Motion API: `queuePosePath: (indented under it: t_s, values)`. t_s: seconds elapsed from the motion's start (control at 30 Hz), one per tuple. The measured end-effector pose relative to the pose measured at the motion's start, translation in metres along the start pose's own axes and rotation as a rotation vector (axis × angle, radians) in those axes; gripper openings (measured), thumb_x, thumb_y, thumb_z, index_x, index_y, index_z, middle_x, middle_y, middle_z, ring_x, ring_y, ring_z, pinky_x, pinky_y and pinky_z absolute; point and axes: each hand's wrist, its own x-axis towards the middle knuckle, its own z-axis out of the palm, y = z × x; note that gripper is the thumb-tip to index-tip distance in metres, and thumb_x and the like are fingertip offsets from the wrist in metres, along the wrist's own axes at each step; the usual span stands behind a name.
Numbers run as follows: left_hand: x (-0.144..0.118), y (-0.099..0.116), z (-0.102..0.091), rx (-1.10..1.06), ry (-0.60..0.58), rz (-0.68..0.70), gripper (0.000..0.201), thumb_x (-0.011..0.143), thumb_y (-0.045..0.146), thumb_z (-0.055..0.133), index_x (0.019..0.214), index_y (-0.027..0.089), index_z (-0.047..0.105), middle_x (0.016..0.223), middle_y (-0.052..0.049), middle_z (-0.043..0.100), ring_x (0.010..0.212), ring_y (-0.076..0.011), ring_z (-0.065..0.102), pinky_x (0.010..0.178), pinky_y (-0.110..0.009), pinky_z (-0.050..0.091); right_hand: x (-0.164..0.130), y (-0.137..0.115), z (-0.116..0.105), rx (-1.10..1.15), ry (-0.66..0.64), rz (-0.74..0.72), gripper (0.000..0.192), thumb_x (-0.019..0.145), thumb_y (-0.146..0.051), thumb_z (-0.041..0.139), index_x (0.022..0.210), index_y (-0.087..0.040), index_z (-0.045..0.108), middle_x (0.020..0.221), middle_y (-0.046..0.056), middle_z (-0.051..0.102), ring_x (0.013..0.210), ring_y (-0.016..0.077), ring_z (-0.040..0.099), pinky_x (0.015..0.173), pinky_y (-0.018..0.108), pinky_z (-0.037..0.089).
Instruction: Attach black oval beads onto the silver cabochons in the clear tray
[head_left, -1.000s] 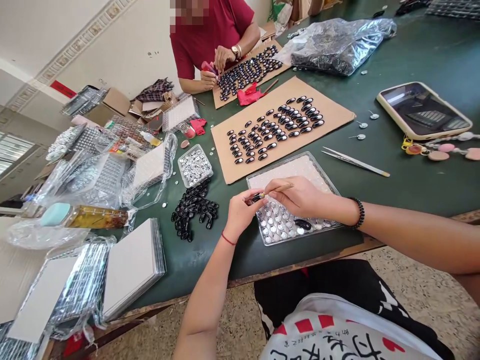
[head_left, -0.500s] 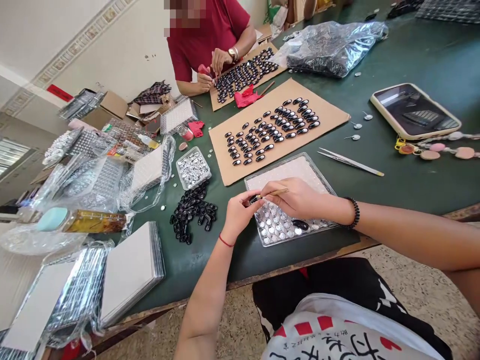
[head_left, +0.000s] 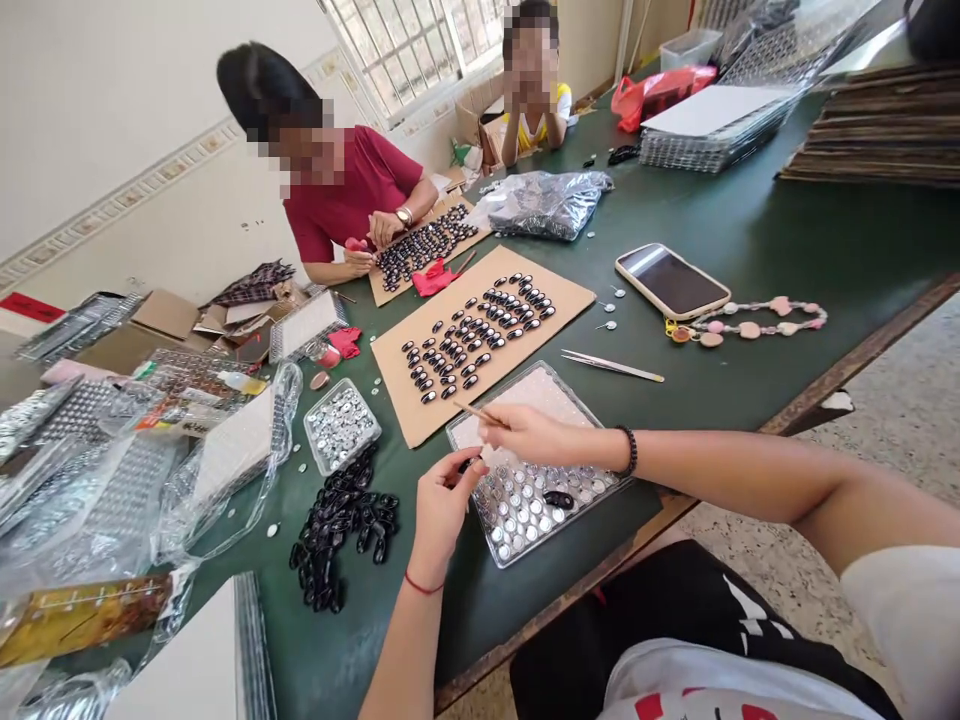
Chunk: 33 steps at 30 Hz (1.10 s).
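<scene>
1. The view has lifted and swung since the earlier picture: a barred window (head_left: 409, 45), a second seated person in yellow (head_left: 534, 105) and stacked sheets (head_left: 874, 125) at the table's far end now show, where before only the person in red (head_left: 352, 200) was in sight.
2. The right hand (head_left: 529, 435) has moved off the left a little; it pinches a thin wooden stick (head_left: 480, 413), whose tip now points up and left over the clear tray (head_left: 465, 435) rather than meeting the left fingers.
3. The left hand (head_left: 442, 505) is closed on a small dark piece (head_left: 470, 463) at its fingertips, just at the tray's near-left edge.
4. The tray of silver studs sits as before on the green table (head_left: 750, 220), with one black oval piece (head_left: 559, 498) lying in it.
5. The heap of black pieces (head_left: 341, 535) lies left of the left hand, the small box of silver studs (head_left: 341, 425) beyond it.
6. The cardboard sheet (head_left: 555, 305) carries rows of black ovals; tweezers (head_left: 611, 366), a phone (head_left: 671, 282) and a pink bead strand (head_left: 757, 322) lie to its right.
7. Plastic-wrapped packs (head_left: 112, 470) crowd the left end; the wall is pale, the floor speckled stone.
</scene>
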Motion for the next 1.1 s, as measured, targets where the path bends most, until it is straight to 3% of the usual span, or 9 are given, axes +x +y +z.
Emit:
queuePosePath:
  t_s: [0.03,0.13,0.3,0.5,0.73,0.8,0.9,1.03,1.1]
  values:
    - [0.0,0.0,0.001,0.001,-0.012,0.01,0.034,0.065,0.035,0.064,0.092,0.015,0.061,0.063,-0.001,0.06,0.042,-0.0047,0.033,0.036,-0.017,0.025,-0.002,0.0,0.002,-0.062,-0.02,-0.036,0.006,0.076,-0.021,0.049,0.073,-0.016,0.05,0.069,-0.001,0.055,0.062,0.0099,0.051,0.056,0.021,0.039]
    - [-0.001,-0.001,0.004,-0.019,-0.027,0.048,0.034,0.065,0.033,0.065,0.093,0.018,0.053,0.063,0.002,0.059,0.043,-0.0043,0.033,0.038,-0.016,0.025,-0.004,0.003,0.004,-0.109,-0.076,-0.058,0.018,0.07,-0.017,0.055,0.088,-0.017,0.054,0.081,0.001,0.06,0.074,0.0127,0.055,0.065,0.024,0.042]
    - [-0.003,-0.001,0.008,-0.029,-0.001,0.048,0.035,0.062,0.033,0.067,0.084,0.019,0.044,0.068,0.002,0.062,0.044,-0.0047,0.04,0.04,-0.016,0.028,0.001,0.009,0.003,-0.101,-0.177,-0.076,0.022,0.067,-0.013,0.054,0.089,-0.014,0.058,0.082,0.002,0.063,0.076,0.013,0.058,0.067,0.023,0.043]
    - [-0.005,0.002,0.011,-0.018,0.007,0.052,0.026,0.074,0.039,0.055,0.086,0.019,0.046,0.077,-0.003,0.065,0.048,-0.0081,0.052,0.05,-0.021,0.04,0.001,0.01,0.0,-0.212,-0.145,-0.128,0.025,0.069,-0.011,0.05,0.092,-0.015,0.059,0.081,0.002,0.064,0.074,0.0127,0.058,0.065,0.022,0.041]
    - [-0.014,0.003,0.017,0.231,0.077,0.216,0.017,0.078,0.034,0.051,0.086,0.02,0.053,0.08,-0.003,0.063,0.067,-0.0147,0.058,0.06,-0.024,0.041,-0.008,0.005,0.005,-0.368,-0.137,-0.149,0.019,0.071,-0.008,0.046,0.084,-0.014,0.058,0.081,0.004,0.064,0.071,0.0139,0.056,0.06,0.022,0.038]
    - [-0.013,0.004,0.016,0.097,0.059,0.157,0.017,0.076,0.033,0.054,0.084,0.019,0.051,0.078,-0.003,0.062,0.059,-0.0119,0.055,0.054,-0.022,0.039,-0.005,0.003,0.001,-0.368,-0.191,-0.156,0.021,0.073,-0.007,0.044,0.085,-0.015,0.059,0.08,0.004,0.065,0.07,0.0131,0.057,0.059,0.021,0.039]
    - [-0.009,0.009,0.004,-0.349,0.082,-0.019,0.02,0.075,0.03,0.057,0.087,0.017,0.048,0.077,-0.001,0.059,0.042,-0.0035,0.039,0.039,-0.016,0.03,0.02,0.003,-0.022,-0.374,-0.218,-0.16,0.024,0.073,-0.007,0.043,0.085,-0.015,0.062,0.08,0.003,0.066,0.071,0.0117,0.058,0.063,0.021,0.041]
    - [-0.004,0.015,-0.024,-1.123,0.149,-0.339,0.008,0.083,0.021,0.045,0.081,0.013,0.047,0.071,0.0,0.051,0.044,-0.0006,0.035,0.036,-0.01,0.028,0.087,0.013,-0.085,-0.597,0.072,-0.131,0.023,0.072,-0.011,0.048,0.088,-0.016,0.064,0.083,0.003,0.065,0.076,0.0136,0.057,0.069,0.024,0.041]
    - [-0.004,0.017,-0.033,-1.324,0.216,-0.45,0.008,0.084,0.016,0.041,0.079,0.012,0.046,0.069,-0.002,0.048,0.05,-0.0018,0.04,0.038,-0.009,0.031,0.125,0.025,-0.118,-0.747,0.195,-0.092,0.024,0.072,-0.012,0.047,0.089,-0.015,0.064,0.085,0.005,0.065,0.076,0.0147,0.056,0.069,0.025,0.04]
